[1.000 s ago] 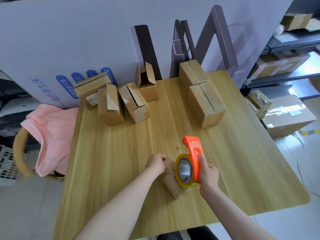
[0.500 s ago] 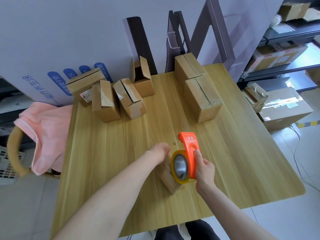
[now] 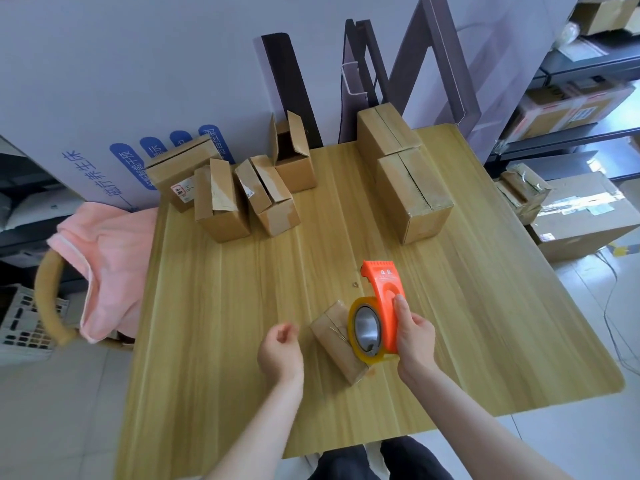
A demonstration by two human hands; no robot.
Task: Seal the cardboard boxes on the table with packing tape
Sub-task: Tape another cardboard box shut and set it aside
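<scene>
Risks, judged from this moment:
- The left hand [image 3: 278, 351] hangs just beside the small cardboard box [image 3: 335, 342], not touching it, fingers loosely curled and empty. With nothing bracing the box, a pull on the tape could drag or tip so light a carton, and the strip would land askew or wrinkled.
- The right hand [image 3: 414, 336] grips the orange tape dispenser [image 3: 385, 299] round its body, the yellowish tape roll [image 3: 366, 329] pressed against the box's right side. If the free tape end lifts, it may fold onto itself.
- The dispenser hides part of the box, so alignment with the seam is hard to check.

The box: small, plain brown, lying at an angle to the worktop [image 3: 485, 306] edge, near the front centre. A thin seam line runs along its top. Flaps look closed; whether tape already covers the seam I cannot tell.

Further back: an open-topped box [image 3: 294, 157] and two larger boxes [image 3: 415, 199] at right, well apart from the hands.
</scene>
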